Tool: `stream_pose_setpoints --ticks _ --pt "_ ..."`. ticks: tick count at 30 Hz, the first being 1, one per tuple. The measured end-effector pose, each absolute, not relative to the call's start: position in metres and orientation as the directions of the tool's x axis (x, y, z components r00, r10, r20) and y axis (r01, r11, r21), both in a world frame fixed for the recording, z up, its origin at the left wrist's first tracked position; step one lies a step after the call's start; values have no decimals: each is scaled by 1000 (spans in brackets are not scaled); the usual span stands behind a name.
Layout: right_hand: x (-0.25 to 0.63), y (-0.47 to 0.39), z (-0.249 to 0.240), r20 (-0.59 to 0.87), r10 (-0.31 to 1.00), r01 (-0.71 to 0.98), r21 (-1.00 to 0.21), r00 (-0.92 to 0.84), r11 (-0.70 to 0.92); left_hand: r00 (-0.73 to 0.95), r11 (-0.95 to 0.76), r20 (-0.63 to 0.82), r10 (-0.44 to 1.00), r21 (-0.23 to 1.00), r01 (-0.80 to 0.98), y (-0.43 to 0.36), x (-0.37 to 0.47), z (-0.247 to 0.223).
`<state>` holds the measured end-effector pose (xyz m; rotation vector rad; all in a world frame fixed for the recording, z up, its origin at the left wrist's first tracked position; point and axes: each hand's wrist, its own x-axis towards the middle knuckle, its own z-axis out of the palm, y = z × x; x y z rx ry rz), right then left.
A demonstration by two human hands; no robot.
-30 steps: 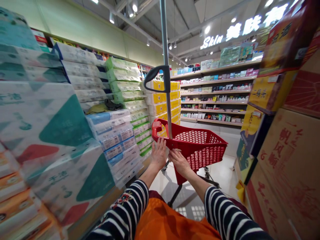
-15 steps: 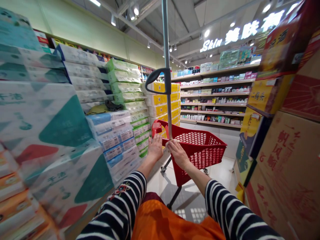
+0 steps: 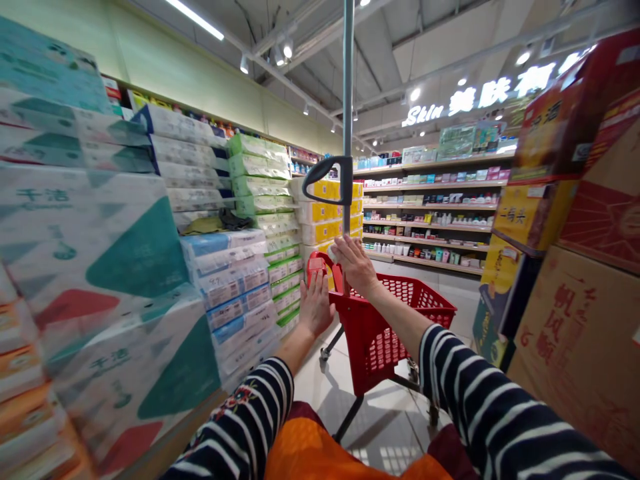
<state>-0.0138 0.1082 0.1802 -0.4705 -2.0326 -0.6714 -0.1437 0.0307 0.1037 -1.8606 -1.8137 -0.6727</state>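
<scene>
A red shopping cart (image 3: 385, 333) stands in front of me, with a grey metal pole (image 3: 349, 87) rising at its near end and a dark grey looped handle (image 3: 325, 180) on the pole. My right hand (image 3: 355, 263) presses a small white cloth (image 3: 333, 253) against the lower pole; its palm side is hidden. Below and left of it, my left hand (image 3: 316, 308) lies with outstretched fingers at the cart's near left corner, by a red plastic part (image 3: 316, 265), and holds nothing visible.
Stacked tissue packs (image 3: 235, 287) line the left side, with a dark cloth (image 3: 213, 222) on one stack. Cardboard boxes (image 3: 575, 333) are piled on the right. Shelves (image 3: 430, 227) of small goods stand at the back, beyond the tiled floor (image 3: 370, 427).
My right hand has moved up from the cart's rim onto the pole with the white cloth. My left hand is slightly lower, and the view has shifted a little.
</scene>
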Motion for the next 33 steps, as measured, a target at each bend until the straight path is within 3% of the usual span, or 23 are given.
stream_pose_setpoints --ticks 4,11,17,21,28,33 --pt "-8 110 200 846 43 562 314 -532 765 -44 -21 704 708 83 996 31 -141 121" --pt "2 105 167 622 31 414 482 -782 772 -61 -18 698 714 105 994 30 -147 132" --pt "-7 116 235 750 -32 471 449 -661 759 -75 18 727 682 86 996 34 -152 138" --pt "-11 118 254 736 -41 502 501 -676 705 -70 34 737 672 64 997 36 -153 140" --pt "-4 110 167 562 -20 405 619 -827 673 -73 56 682 728 48 997 34 -157 130" --pt "1 107 136 489 -8 331 602 -872 727 -64 47 601 796 45 998 34 -156 125"
